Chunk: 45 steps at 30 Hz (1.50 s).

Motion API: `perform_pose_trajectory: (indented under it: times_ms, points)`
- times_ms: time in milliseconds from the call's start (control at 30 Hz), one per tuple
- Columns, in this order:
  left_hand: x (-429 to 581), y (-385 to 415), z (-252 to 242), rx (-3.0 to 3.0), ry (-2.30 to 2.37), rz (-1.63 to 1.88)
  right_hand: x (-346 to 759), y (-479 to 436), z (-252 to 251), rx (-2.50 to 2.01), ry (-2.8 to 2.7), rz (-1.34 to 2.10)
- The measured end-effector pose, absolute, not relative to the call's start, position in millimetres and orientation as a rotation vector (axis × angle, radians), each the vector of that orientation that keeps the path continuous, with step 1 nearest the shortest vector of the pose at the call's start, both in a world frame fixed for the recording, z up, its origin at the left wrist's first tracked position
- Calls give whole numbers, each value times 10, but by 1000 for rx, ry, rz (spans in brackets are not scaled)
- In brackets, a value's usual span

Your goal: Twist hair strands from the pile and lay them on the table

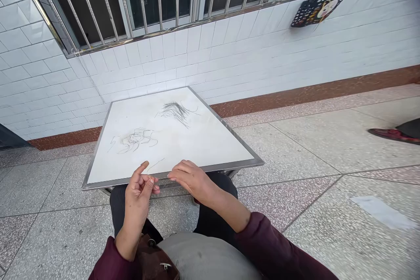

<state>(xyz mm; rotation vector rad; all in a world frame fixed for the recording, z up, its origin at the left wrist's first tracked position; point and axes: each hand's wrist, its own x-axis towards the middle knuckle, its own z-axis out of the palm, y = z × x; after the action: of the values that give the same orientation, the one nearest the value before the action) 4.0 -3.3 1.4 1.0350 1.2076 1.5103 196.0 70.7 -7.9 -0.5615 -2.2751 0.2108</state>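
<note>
Hard to see: thin dark hair strand [154, 165], pinched between left hand [139, 192] fingertips and right hand [192, 179].
Edge: both hands' fingers close together at near rim of white metal-framed square table [197, 140].

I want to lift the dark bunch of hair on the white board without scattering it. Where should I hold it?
Pinch the dense dark middle of the hair bunch from above, probably with fingertips coming from the near edge of the white board. Its ends fan out into thin loose strands, so a grip there would likely catch only a few.

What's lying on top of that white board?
On the board lie a dark tuft of hair, a looser tangle and a single strand. The left hand and right hand cover part of its near edge.
</note>
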Motion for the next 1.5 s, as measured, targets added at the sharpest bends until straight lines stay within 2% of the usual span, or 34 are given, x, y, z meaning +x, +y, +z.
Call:
perform_pose_trajectory:
  times_ms: [367,1033,1300,1500]
  points:
    - [32,-43,22,1143,1271,1487,1944,693,-78,-618,-2289,213]
    - [130,57,54,1201,1318,1502,1714,622,-176,-951,-1851,528]
    - [137,111,48,1247,1393,1513,1647,553,-221,-981,-1615,1276]
    - [175,129,13,1337,1454,1480,1555,539,-282,-906,-1282,1562]
